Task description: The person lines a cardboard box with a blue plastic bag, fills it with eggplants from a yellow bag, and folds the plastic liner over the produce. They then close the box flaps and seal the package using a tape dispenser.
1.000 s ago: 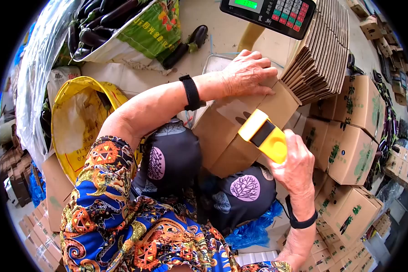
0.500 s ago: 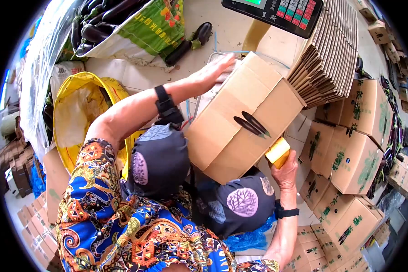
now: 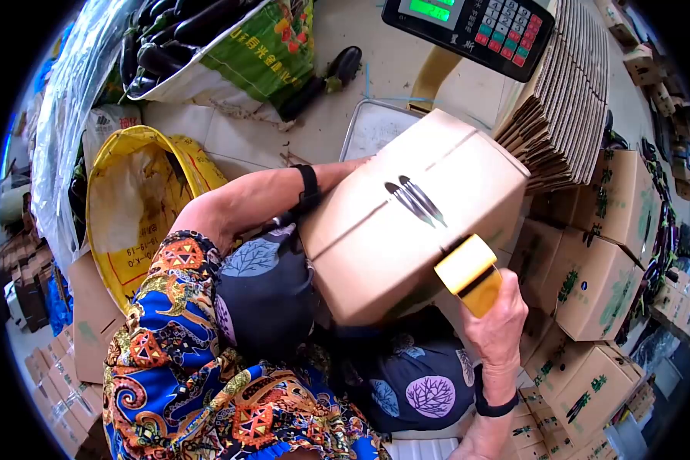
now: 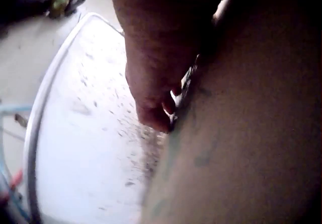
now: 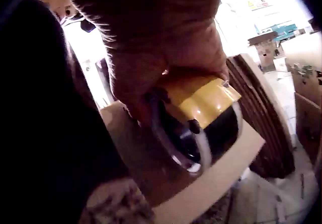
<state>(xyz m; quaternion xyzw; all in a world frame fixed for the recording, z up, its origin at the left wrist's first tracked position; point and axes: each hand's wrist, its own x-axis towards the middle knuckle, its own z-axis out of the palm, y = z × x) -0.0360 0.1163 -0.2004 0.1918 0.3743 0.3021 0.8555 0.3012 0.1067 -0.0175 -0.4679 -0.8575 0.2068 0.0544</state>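
Note:
A closed cardboard box with printed eggplants on top sits tilted in front of the person's knees. My left hand is at its far left side, hidden behind the box in the head view. In the left wrist view its fingers curl in against the box's lower edge, above a metal scale platform. The right hand grips a yellow tape dispenser beside the box's right edge. Seen from the right wrist, the clear rims of a tape roll show below the yellow body.
A scale display and a stack of flattened cartons stand beyond the box. Packed boxes line the right. At left are a yellow sack and a bag of eggplants; an eggplant lies on the floor.
My left hand has left the box top and gone down its far left side. The box has turned and tilted, showing its printed eggplants. The tape dispenser has moved from over the box to its right edge.

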